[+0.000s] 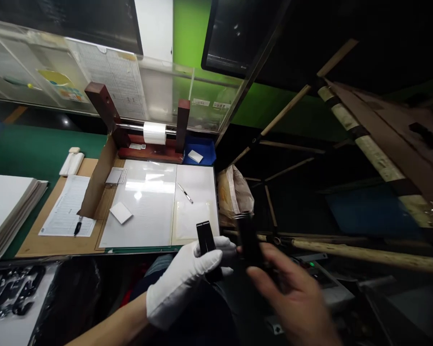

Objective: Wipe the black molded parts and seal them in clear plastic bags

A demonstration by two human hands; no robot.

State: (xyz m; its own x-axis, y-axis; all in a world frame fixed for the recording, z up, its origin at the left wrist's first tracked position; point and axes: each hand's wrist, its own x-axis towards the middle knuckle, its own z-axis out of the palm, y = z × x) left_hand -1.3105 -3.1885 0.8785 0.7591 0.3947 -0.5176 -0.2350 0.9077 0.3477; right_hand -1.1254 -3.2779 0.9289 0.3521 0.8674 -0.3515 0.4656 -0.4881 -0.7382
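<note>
My left hand (182, 276), in a white glove, grips a black rectangular piece (205, 236) that stands up between thumb and fingers, a thin line down its face. Bare and slightly blurred, my right hand (292, 293) is closed around a dark cylindrical object (248, 238) with a shiny ring at its top. Motion blur and darkness hide what kind of object it is. The two held things are a short gap apart, in front of the bench's near right corner. Nearest to them on the bench lies the white sheet area with a pen (185, 193).
A label roll (154, 133) hangs on a wooden stand, beside a blue tray (205, 148). White pads (121, 213) and a cardboard divider (97, 178) occupy the bench. A lined bag (234, 190) and bamboo-like poles (364, 254) are right. Black parts (10, 290) lie lower left.
</note>
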